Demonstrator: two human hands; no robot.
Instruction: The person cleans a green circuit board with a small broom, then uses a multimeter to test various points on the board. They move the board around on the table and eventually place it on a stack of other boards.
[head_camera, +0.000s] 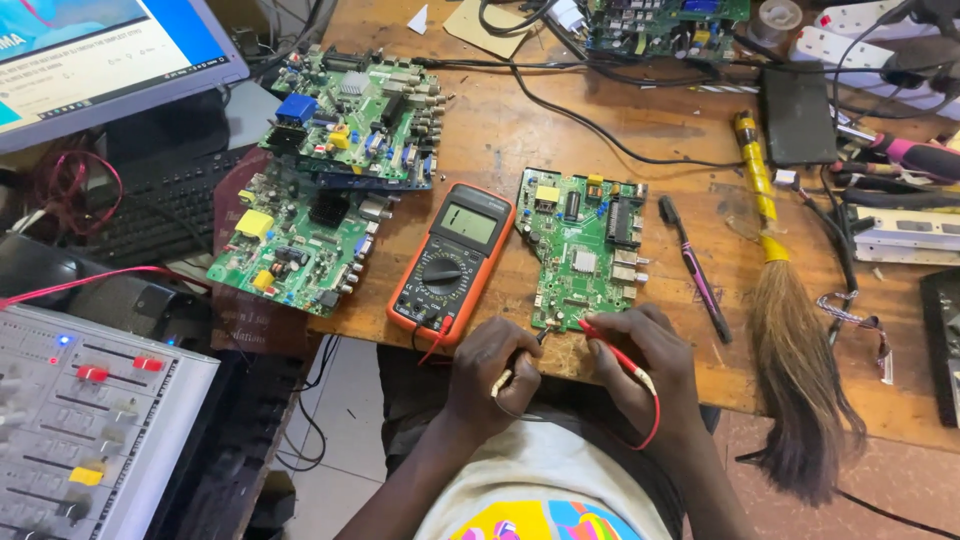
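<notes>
Fingers (500, 365) of the left hand (490, 380) pinch a black probe (540, 338); the right hand (650, 365) pinches a red probe (605, 345) against the green circuit board (580, 255) at centre frame, which is likely light, rigid, fragile and best held by its edges.

Bright, even daylight, soft shadows, mild glare on the monitor (100, 50), sharp focus, slight wide-angle bending at edges.

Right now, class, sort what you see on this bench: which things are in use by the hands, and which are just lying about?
In use:
left hand with black probe
right hand with red probe
circuit board
orange meter

Lying about:
hand broom
two other boards
pen
keyboard
mixer panel
</notes>
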